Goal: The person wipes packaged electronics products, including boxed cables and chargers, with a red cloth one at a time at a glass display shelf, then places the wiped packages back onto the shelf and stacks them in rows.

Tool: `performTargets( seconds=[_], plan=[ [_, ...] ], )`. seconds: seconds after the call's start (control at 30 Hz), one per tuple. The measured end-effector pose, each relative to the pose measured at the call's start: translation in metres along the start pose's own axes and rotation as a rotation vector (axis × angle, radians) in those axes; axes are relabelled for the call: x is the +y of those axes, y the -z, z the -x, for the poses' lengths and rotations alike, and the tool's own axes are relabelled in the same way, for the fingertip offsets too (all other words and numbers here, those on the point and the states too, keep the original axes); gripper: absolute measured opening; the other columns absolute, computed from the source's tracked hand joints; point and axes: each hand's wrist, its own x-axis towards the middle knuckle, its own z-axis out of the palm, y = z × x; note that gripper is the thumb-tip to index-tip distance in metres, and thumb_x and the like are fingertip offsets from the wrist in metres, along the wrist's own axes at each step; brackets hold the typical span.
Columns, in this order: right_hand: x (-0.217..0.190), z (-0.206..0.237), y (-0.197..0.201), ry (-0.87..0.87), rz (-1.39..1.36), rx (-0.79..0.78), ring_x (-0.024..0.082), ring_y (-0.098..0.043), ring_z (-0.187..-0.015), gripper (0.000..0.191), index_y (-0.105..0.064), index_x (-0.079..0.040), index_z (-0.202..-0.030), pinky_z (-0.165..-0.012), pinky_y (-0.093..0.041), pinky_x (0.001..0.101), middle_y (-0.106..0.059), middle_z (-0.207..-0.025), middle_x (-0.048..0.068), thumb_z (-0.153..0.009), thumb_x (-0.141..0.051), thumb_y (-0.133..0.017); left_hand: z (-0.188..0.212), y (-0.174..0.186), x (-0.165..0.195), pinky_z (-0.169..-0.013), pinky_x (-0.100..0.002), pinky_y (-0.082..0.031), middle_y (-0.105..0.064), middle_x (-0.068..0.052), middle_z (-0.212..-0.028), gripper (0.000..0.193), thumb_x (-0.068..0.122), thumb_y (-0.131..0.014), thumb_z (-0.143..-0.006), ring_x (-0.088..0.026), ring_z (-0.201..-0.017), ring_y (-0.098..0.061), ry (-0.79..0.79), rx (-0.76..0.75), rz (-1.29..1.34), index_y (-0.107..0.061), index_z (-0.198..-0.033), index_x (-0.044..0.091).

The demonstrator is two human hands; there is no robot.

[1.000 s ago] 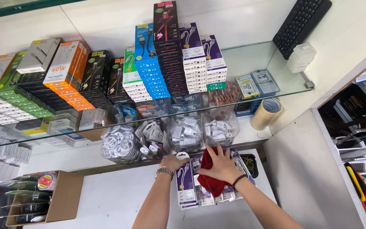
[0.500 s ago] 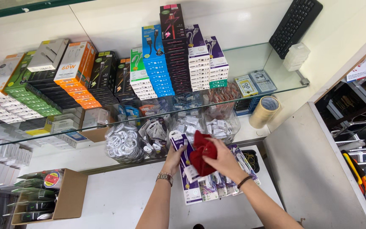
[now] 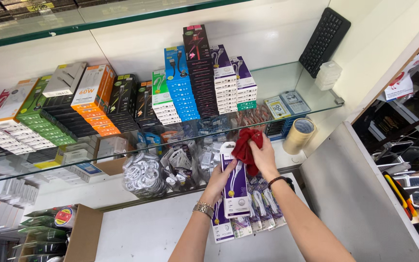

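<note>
A purple cable pack (image 3: 235, 187) is held upright in the left hand (image 3: 217, 180), fingers curled round its left edge, a metal watch (image 3: 203, 208) worn on that wrist. A red cloth (image 3: 246, 148) is bunched in the right hand (image 3: 265, 156), fingers closed over it, and is pressed against the top of the pack. A dark band (image 3: 281, 180) is worn on the right wrist.

The pack is raised above a row of similar purple packs (image 3: 258, 213) that lie on the white counter (image 3: 146, 233), just below the front edge of a glass shelf (image 3: 287, 82). On the shelf, stacks of boxes are lined up: blue boxes (image 3: 180, 85), dark boxes (image 3: 200, 68), white-and-purple boxes (image 3: 231, 82), orange boxes (image 3: 93, 102) and green boxes (image 3: 44, 121). Bags of coiled white cables (image 3: 141, 174) are seen under the shelf, left of the hands. A tape roll (image 3: 299, 135) stands just right of the right hand. A black keyboard (image 3: 324, 40) is leaned against the wall at the upper right. A cardboard box (image 3: 86, 233) with green packets is seen at the lower left.
</note>
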Motion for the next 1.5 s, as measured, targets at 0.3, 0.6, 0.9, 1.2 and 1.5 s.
performTargets(
  seconds=[0.3, 0.6, 0.9, 1.2, 1.5],
  plan=[
    [-0.017, -0.005, -0.005, -0.312, -0.568, -0.303, 0.015, -0.065, -0.114, 0.052, -0.059, -0.011, -0.133, -0.095, -0.051, 0.0323, -0.070, -0.127, 0.004, -0.085, -0.022, -0.078, 0.006, -0.009, 0.037, -0.094, -0.045, -0.053, -0.068, -0.024, -0.120, 0.041, 0.025, -0.074, -0.091, -0.041, -0.109, -0.066, -0.701, 0.213, -0.769, -0.064, -0.120, -0.001],
    [0.013, -0.024, -0.007, -0.366, -0.808, -0.316, 0.016, -0.069, -0.105, 0.048, -0.060, -0.007, -0.135, -0.090, -0.056, 0.0327, -0.071, -0.123, 0.006, -0.089, -0.016, -0.073, 0.016, -0.009, 0.066, -0.098, -0.041, -0.051, -0.070, -0.021, -0.121, 0.035, 0.018, -0.073, -0.091, -0.038, -0.112, -0.066, -0.757, 0.145, -0.633, -0.067, -0.121, 0.001],
    [0.010, 0.042, -0.024, -0.393, -0.625, -0.446, 0.017, -0.070, -0.106, 0.048, -0.060, -0.006, -0.129, -0.090, -0.058, 0.0345, -0.073, -0.120, 0.007, -0.085, -0.019, -0.076, -0.016, 0.015, 0.079, -0.084, -0.037, -0.060, -0.077, -0.014, -0.108, 0.036, 0.024, -0.067, -0.099, -0.024, -0.093, -0.073, -0.264, 0.318, 0.306, -0.066, -0.123, -0.004],
    [-0.025, 0.030, 0.000, -0.126, -0.329, -0.481, 0.017, -0.069, -0.111, 0.053, -0.060, -0.005, -0.130, -0.095, -0.055, 0.0327, -0.073, -0.122, 0.008, -0.085, -0.027, -0.078, -0.011, 0.036, 0.052, -0.087, -0.040, -0.056, -0.068, -0.009, -0.108, 0.053, 0.058, -0.055, -0.104, -0.022, -0.095, -0.066, -0.134, 0.156, 0.750, -0.063, -0.121, 0.009],
    [-0.040, 0.075, -0.010, 0.439, 0.024, -0.449, 0.033, -0.064, -0.116, 0.049, -0.063, -0.007, -0.125, -0.099, -0.050, 0.0395, -0.064, -0.123, 0.015, -0.078, -0.015, -0.077, -0.020, 0.051, 0.064, -0.101, -0.043, -0.052, -0.065, -0.009, -0.114, 0.063, 0.062, -0.053, -0.104, -0.025, -0.110, -0.062, -0.316, 0.063, 0.860, -0.058, -0.127, 0.005]
  ],
)
